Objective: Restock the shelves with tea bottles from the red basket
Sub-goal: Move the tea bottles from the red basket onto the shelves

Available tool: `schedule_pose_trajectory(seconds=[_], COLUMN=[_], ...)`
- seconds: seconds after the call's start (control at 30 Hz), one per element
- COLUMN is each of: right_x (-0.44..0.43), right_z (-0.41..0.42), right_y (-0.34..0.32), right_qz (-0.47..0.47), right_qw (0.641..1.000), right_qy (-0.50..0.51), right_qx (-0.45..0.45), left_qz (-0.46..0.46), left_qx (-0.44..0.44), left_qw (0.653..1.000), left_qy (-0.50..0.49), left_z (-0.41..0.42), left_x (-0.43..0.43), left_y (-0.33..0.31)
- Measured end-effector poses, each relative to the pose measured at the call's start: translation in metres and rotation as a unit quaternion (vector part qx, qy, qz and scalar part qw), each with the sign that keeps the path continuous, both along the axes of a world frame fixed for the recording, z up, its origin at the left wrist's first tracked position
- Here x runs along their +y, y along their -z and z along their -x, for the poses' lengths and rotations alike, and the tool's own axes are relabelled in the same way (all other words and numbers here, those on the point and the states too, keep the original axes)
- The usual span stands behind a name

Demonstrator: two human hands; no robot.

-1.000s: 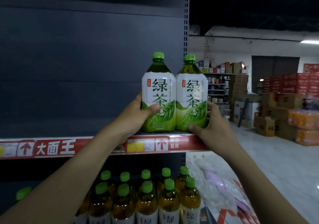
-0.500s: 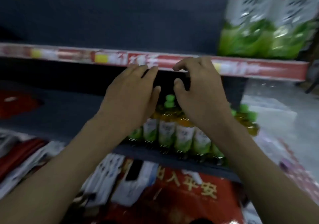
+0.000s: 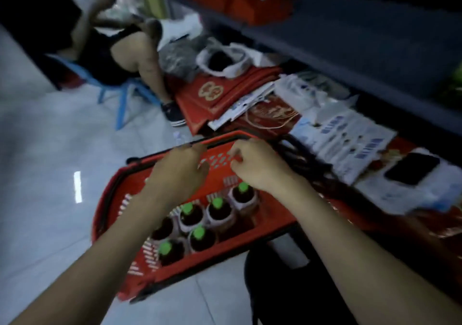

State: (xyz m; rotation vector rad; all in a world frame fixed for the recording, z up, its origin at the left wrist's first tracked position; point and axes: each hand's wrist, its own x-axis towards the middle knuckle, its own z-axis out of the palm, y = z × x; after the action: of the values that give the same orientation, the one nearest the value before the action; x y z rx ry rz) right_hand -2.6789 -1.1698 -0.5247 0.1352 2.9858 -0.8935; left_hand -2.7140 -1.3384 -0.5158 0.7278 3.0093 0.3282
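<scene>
A red basket stands on the tiled floor below me. Several tea bottles with green caps stand upright in it, seen from above. My left hand hovers over the basket's far half with loosely curled fingers and holds nothing. Beside it, my right hand hangs above the far end of the basket, fingers loosely bent and empty. Neither hand touches a bottle. The frame is blurred by motion.
A dark low shelf runs along the right. Red bags, white packets and a black phone lie on its base. A person sits on a blue stool at the back left. Pale floor tiles spread to the left.
Both hands let go of the two bottles on the upper shelf and dropped down. My view swung from the shelf to the basket on the floor.
</scene>
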Motion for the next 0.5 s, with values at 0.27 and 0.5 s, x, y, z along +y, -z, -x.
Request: schedule_pose_trajectory(seconds=[0.27,0.5], right_x=[-0.071,-0.092], right_z=[0.028,0.040], right_y=[0.107,0.147], right_qz=[0.004,-0.068], right_qw=[0.974,0.926], right_qy=[-0.106,-0.189], right_qx=[-0.202,-0.319], left_qz=[0.061,0.076], left_qx=[-0.234,-0.319], left_qw=[0.969,0.943], left_qy=[-0.044,-0.057], left_z=[-0.004,-0.008], left_x=[-0.065,-0.064], left_y=[0.148,0.210])
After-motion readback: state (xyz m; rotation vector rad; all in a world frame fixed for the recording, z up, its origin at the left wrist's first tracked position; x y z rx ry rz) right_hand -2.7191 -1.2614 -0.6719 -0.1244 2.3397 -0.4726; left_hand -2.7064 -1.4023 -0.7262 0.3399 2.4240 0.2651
